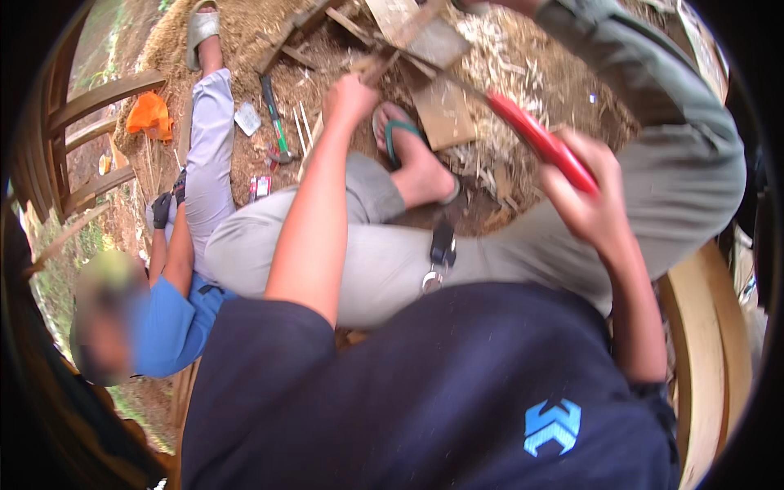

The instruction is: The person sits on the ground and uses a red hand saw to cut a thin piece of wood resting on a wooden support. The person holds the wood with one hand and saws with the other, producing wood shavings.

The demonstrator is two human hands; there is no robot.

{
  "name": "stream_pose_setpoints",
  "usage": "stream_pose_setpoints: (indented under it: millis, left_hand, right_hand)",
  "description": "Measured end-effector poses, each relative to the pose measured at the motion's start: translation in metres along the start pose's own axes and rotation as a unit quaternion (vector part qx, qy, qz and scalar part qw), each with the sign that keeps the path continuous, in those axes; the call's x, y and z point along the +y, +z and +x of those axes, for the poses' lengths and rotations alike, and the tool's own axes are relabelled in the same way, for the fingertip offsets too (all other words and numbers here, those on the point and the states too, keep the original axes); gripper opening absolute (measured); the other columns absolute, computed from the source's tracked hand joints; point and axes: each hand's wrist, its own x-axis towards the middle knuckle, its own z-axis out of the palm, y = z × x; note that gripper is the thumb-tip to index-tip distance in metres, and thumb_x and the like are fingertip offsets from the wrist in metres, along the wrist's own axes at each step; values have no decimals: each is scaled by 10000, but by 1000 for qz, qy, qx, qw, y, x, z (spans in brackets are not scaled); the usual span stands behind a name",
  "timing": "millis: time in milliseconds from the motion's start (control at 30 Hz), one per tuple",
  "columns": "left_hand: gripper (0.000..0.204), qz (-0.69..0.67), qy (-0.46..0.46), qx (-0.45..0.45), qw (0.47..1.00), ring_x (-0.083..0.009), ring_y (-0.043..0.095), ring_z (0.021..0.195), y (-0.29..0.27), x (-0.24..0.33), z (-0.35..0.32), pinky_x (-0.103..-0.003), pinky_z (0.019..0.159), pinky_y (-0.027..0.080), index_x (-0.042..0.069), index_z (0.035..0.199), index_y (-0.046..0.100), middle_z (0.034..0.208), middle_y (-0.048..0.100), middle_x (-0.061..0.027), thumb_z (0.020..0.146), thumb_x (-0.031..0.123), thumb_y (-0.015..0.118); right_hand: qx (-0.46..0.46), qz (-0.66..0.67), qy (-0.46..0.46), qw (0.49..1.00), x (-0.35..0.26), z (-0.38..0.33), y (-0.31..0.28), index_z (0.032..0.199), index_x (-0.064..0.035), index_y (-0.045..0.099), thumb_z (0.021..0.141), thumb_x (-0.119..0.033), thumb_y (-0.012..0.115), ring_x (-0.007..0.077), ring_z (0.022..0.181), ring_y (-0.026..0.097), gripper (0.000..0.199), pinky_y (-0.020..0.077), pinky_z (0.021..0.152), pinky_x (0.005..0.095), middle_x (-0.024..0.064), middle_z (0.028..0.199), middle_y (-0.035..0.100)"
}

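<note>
My right hand (pixel 590 184) is wrapped round the red handle (pixel 543 139) of a long tool. Its thin, dark blade stretches up and left toward the wood ahead of me; motion blur hides whether it is a knife or a saw. Closed as a fist, my left hand (pixel 351 100) grips a narrow piece of wood (pixel 377 67). The far part of the blade lies close to this wood, and I cannot tell whether they touch. Below the left hand is my foot in a green-strapped flip-flop (pixel 400 135), beside a flat board (pixel 442 110).
Wood shavings (pixel 510 77) cover the ground ahead. A hammer (pixel 275 118), a clear plastic piece (pixel 247 118), a small red packet (pixel 260 189) and an orange cloth (pixel 149 115) lie to the left. A co-worker in a blue shirt (pixel 173 327) sits there with dark gloves. Curved timber (pixel 704 351) stands at right.
</note>
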Motion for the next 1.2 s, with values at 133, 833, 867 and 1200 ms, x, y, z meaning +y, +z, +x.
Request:
stream_pose_setpoints:
  millis: [133,833,867,1200]
  left_hand:
    - [386,-20,4,-27,999,-380,676,1114,2,10,6,-453,956,531,139,1176,726,1172,708,-207,822,279,658]
    - [383,-17,40,-36,998,-382,671,1116,-7,17,2,-460,954,531,154,1187,715,1172,707,-201,833,283,642]
    - [385,-14,25,-41,999,-384,669,1118,-7,11,-4,-461,952,531,152,1185,715,1173,706,-206,831,285,644]
    - [359,-17,6,-33,999,-372,663,1137,-14,15,-17,-461,977,521,171,1171,721,1193,697,-211,838,271,632]
  right_hand:
    - [43,-62,-39,996,-7,28,24,822,11,617,782,-138,643,326,578,588,156,464,582,415,189,640,568]
    - [85,-17,18,996,6,47,36,802,25,625,790,-153,650,213,553,547,180,444,560,374,167,632,565]
    - [48,-21,38,998,-2,24,22,791,20,624,777,-136,652,212,550,547,160,445,563,374,163,623,553]
    - [9,-22,61,998,-7,10,15,859,-9,639,772,-136,675,281,581,591,158,470,602,394,179,679,587]
